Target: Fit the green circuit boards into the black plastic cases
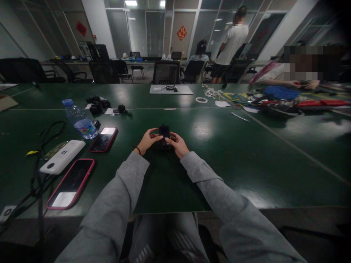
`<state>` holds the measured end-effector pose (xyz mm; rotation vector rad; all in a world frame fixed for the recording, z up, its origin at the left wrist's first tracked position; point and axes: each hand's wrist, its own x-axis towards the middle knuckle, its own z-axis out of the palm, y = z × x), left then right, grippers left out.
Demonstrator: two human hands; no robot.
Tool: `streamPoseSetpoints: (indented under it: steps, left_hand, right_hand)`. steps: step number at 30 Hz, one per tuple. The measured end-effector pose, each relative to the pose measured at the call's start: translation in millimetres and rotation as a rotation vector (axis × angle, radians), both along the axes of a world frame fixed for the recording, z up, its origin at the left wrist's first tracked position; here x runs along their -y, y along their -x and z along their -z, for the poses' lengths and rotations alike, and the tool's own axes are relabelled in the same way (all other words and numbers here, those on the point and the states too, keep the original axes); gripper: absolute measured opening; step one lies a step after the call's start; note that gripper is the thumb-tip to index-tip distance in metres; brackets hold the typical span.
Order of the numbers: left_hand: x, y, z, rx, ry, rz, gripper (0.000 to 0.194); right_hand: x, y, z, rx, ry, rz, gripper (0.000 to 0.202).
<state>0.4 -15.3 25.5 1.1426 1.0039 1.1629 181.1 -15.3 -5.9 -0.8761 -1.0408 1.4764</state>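
Between my two hands, over the green table [170, 190], is a small black handheld device [165, 131] with a dark screen at its upper part and what look like buttons below. My left hand [148, 140] grips its left side, thumb across the front. From the other side, my right hand [177, 144] holds it with the thumb on the lower front near the buttons. Most of the fingers are partly hidden behind the device. A dark band circles my left wrist.
To the left lie two red-edged phones [72, 184] [104, 139], a white power bank [63, 156], black cables [38, 179] and a water bottle [79, 120]. A wrench [239, 117], a white ring [201, 100] and tangled cables [236, 97] lie right. A person [274, 73] sits at far right.
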Motion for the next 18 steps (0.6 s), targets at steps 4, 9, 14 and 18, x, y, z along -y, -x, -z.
streamPoseSetpoints:
  steps: [4,9,14,18]
  left_hand:
    - [-1.2,-0.4,0.9,-0.035,-0.004,-0.015,0.072]
    - [-2.1,-0.5,2.2,-0.031,-0.004,0.006,0.075]
    - [-2.5,-2.2,4.8,-0.068,-0.054,-0.01,0.072]
    - [-0.9,-4.6,2.8,-0.077,-0.062,-0.027,0.067]
  right_hand:
    - [-1.2,-1.0,2.5,-0.004,-0.012,0.004,0.067]
    - [-2.7,-2.5,5.2,0.045,-0.016,0.006,0.068]
    - [-1.4,-1.0,3.7,0.077,-0.06,-0.008,0.066]
    - [-0.9,0.6,2.2,0.084,-0.067,0.014,0.066]
